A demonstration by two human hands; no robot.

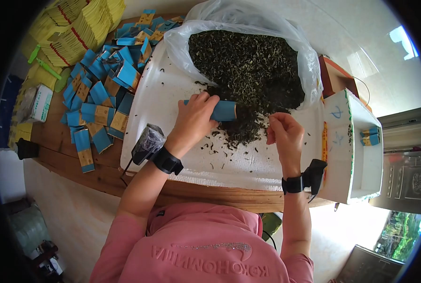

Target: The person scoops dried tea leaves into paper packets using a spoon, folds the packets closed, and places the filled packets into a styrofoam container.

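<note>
My left hand (195, 117) is wrapped round a small blue paper packet (225, 111), lying on its side with one end toward the dark dried leaves (248, 66), which look like tea. To its right, my right hand (286, 134) is closed in a pinch beside the edge of the leaf pile; whatever is between its fingertips is too small to make out. The leaves spill from an open clear plastic bag (175, 42) onto a white foam board (149, 101), where loose bits are scattered under both hands.
Many blue and brown packets (102, 113) are heaped on the wooden table (55, 146) at left. Behind them are stacked yellow packs (74, 33) and green scissors (48, 66). At right stands a white foam box (338, 146) with a few blue packets inside.
</note>
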